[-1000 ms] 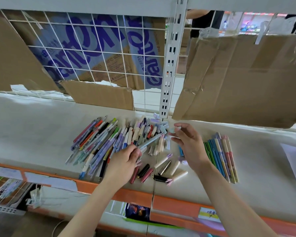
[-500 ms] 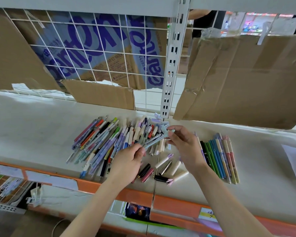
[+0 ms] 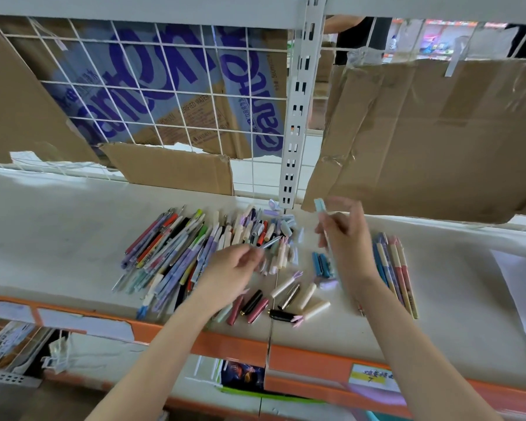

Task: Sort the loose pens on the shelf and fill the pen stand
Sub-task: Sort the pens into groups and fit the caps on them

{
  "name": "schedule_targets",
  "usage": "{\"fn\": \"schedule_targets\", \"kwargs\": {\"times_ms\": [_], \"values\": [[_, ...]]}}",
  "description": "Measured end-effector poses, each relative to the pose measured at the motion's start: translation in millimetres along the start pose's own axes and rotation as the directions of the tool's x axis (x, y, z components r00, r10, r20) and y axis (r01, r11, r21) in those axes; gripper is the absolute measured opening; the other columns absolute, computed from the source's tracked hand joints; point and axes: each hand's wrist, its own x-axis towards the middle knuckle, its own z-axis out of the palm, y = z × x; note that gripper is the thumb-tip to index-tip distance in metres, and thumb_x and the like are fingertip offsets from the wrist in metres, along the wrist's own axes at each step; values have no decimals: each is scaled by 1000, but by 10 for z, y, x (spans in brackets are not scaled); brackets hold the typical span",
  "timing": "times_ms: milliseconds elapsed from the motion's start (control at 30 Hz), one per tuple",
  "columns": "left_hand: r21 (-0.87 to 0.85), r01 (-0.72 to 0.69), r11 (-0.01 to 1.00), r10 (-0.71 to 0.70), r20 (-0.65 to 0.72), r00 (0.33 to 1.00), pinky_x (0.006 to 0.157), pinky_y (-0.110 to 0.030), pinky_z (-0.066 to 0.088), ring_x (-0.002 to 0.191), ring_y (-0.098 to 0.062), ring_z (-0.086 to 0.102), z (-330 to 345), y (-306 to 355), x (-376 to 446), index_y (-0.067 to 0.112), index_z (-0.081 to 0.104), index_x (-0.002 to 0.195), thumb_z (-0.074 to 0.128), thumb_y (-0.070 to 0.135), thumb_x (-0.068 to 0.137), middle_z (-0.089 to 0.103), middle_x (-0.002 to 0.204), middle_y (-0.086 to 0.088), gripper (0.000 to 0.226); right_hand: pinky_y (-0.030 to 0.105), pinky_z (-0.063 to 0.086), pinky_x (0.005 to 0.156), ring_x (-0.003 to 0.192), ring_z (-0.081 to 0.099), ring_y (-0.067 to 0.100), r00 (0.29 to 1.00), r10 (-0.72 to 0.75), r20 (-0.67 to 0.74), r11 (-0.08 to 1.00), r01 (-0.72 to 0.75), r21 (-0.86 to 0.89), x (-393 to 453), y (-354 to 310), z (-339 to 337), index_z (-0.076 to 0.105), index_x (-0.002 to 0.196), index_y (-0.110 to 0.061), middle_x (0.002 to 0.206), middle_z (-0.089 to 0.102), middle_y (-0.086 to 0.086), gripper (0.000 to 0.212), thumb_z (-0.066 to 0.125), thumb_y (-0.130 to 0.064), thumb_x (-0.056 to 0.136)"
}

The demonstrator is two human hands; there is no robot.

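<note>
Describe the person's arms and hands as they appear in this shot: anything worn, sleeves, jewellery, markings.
Both forearms are bare up to the bottom edge of the picture, with no sleeves in view. The left hand and the right hand wear no gloves, and no watch, bracelet or ring shows on either. The right hand is motion-blurred, so fine details such as nails cannot be made out.

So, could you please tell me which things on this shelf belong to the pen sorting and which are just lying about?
Part of the job:
- big pile of loose pens
- light blue pen in the right hand
- thin pen at the left hand
- sorted row of pens
- short pens and caps

Just lying about:
- cardboard sheets
- wire grid
- yellow price label
</note>
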Motion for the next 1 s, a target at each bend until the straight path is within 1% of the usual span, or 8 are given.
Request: {"fn": "schedule_targets", "kwargs": {"times_ms": [100,200,333,467,633,833,933,1000], "values": [[85,-28,996,37,-106,994,55,-10,38,67,2,51,-47,-143,5,24,57,98,43,32,97,60,85,9,17,19,36,48,59,53,18,997,-66,-42,850,34,-526,90,230,-182,54,113,-13,70,61,2,20,55,-14,92],[99,-73,992,92,-200,976,63,-9,39,78,-1,55,-8,-258,6,23,60,96,51,20,95,62,91,9,9,28,35,51,69,52,22,997,-75,-29,672,29,-740,11,508,-207,52,113,-14,87,66,8,20,49,-16,94],[269,-76,960,161,-310,937,64,-18,39,80,-14,54,45,-379,14,17,59,85,58,9,87,54,91,2,8,36,47,64,97,54,28,992,-106,62,573,112,-812,-19,661,-228,53,119,-16,103,62,10,25,44,-17,96],[335,-102,937,217,-327,920,72,-35,47,85,-20,54,107,-394,67,14,60,85,62,10,84,55,88,-2,4,41,45,65,82,51,33,974,-181,134,479,207,-853,-8,756,-283,64,109,-8,92,55,17,22,54,-13,91],[410,-131,903,286,-345,894,78,-34,42,89,-24,51,205,-284,224,13,63,92,63,22,87,55,90,-4,11,39,48,55,69,53,32,951,-242,195,344,272,-899,-36,725,-346,67,96,-6,85,57,16,37,45,-32,81],[505,-57,861,246,-316,916,83,-27,41,96,-17,51,286,-244,391,18,62,103,57,35,90,53,106,-1,22,41,48,68,81,54,34,967,-230,108,518,215,-828,13,629,-185,69,93,-4,91,57,16,17,63,0,77],[491,-71,868,255,-318,913,83,-27,41,95,-17,52,272,-255,388,15,62,101,58,30,89,57,102,-1,19,42,48,67,79,56,36,960,-234,156,607,270,-747,65,609,-73,70,85,-4,84,58,14,12,69,2,74],[453,-88,887,260,-332,907,80,-28,42,91,-18,55,250,-264,361,12,63,95,58,25,89,61,95,-2,15,43,47,79,84,55,34,966,-190,175,644,257,-720,107,610,-27,70,85,-5,85,60,12,8,65,-1,79]]}}
